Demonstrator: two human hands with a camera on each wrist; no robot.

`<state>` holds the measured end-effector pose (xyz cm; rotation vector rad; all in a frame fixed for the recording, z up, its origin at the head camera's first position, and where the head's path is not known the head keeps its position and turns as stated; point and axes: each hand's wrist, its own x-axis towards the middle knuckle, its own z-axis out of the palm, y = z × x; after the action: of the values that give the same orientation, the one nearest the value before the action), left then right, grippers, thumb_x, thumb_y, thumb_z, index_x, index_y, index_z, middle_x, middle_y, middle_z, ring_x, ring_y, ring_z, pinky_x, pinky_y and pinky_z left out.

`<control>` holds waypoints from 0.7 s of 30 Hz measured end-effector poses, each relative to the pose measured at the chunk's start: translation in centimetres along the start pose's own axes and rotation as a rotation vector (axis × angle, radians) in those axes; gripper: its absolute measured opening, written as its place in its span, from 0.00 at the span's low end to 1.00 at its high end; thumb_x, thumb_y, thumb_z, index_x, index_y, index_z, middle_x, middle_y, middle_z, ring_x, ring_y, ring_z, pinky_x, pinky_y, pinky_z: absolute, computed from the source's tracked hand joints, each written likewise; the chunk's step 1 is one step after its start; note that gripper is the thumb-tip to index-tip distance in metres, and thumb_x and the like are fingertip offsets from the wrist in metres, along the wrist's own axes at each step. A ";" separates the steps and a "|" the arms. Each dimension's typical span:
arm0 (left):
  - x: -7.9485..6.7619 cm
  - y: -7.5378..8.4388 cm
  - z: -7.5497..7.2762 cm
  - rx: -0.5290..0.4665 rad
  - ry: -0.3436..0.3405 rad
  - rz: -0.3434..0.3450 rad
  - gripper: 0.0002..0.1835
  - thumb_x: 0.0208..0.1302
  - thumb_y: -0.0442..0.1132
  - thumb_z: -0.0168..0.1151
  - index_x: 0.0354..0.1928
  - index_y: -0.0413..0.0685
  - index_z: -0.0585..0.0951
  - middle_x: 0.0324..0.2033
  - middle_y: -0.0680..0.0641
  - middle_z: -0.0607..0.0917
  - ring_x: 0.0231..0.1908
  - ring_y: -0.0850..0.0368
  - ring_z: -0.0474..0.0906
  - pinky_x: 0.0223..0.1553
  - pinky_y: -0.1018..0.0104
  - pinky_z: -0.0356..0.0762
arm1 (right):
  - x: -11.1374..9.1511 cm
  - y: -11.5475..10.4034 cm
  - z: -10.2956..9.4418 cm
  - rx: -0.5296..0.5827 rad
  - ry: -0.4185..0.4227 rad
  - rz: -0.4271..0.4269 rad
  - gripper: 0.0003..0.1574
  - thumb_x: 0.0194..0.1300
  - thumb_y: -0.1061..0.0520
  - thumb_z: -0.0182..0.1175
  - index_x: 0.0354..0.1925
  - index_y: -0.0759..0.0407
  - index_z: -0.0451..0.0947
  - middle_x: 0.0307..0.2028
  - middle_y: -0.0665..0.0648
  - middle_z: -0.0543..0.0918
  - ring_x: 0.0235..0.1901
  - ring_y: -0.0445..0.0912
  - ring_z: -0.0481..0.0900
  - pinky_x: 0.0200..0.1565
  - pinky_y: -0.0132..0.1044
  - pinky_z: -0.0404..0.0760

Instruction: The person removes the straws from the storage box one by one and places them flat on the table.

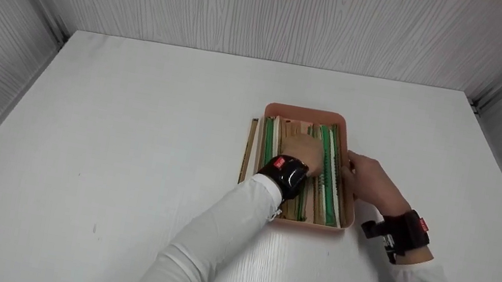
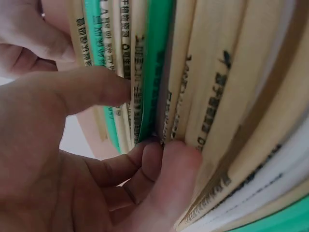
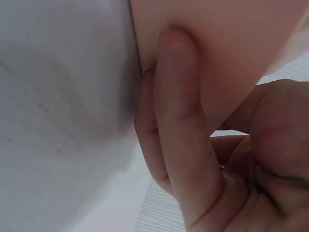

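A pink rectangular box stands on the table, filled with long slim printed packets in tan, green and white, set on edge side by side. My left hand reaches down into it. In the left wrist view, its thumb and curled fingers pinch a green packet and a tan one beside it; the lower ends of these are hidden. My right hand grips the box's right wall, with fingers against the outside and the thumb toward the rim.
One slim tan packet lies on the white table just outside the box's left wall. Wood-grained panels enclose the table at the back and on both sides.
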<state>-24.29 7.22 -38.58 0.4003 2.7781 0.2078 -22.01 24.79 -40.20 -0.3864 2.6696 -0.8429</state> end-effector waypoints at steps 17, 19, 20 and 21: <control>-0.4 -1.1 -0.9 -0.201 0.014 0.026 0.23 0.69 0.31 0.57 0.15 0.52 0.66 0.17 0.54 0.68 0.21 0.61 0.63 0.21 0.69 0.62 | 0.1 -0.2 0.0 -0.012 -0.008 0.025 0.22 0.83 0.60 0.45 0.67 0.67 0.70 0.43 0.66 0.82 0.23 0.46 0.80 0.24 0.39 0.80; -0.5 -1.2 -1.0 -0.228 0.026 0.039 0.25 0.71 0.30 0.56 0.14 0.52 0.65 0.16 0.55 0.66 0.20 0.61 0.62 0.22 0.69 0.61 | 0.1 -0.2 0.0 -0.024 -0.005 0.019 0.21 0.83 0.60 0.45 0.66 0.68 0.71 0.41 0.66 0.82 0.22 0.45 0.79 0.23 0.39 0.79; -0.5 -1.2 -1.1 -0.238 0.034 0.047 0.25 0.71 0.30 0.56 0.14 0.52 0.65 0.15 0.55 0.65 0.20 0.61 0.62 0.21 0.70 0.61 | 0.1 -0.2 0.0 -0.022 -0.004 0.019 0.21 0.83 0.60 0.45 0.65 0.68 0.71 0.41 0.66 0.82 0.22 0.45 0.79 0.23 0.39 0.79; -0.6 -1.3 -1.1 -0.252 0.043 0.054 0.25 0.71 0.30 0.55 0.14 0.52 0.65 0.15 0.55 0.65 0.19 0.62 0.61 0.20 0.70 0.61 | 0.1 -0.2 0.1 -0.022 -0.003 0.017 0.20 0.82 0.60 0.45 0.65 0.68 0.71 0.40 0.66 0.82 0.21 0.45 0.79 0.23 0.39 0.79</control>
<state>-24.45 5.73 -37.67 0.4104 2.7376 0.5776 -22.06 24.57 -40.15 -0.3688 2.6776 -0.8083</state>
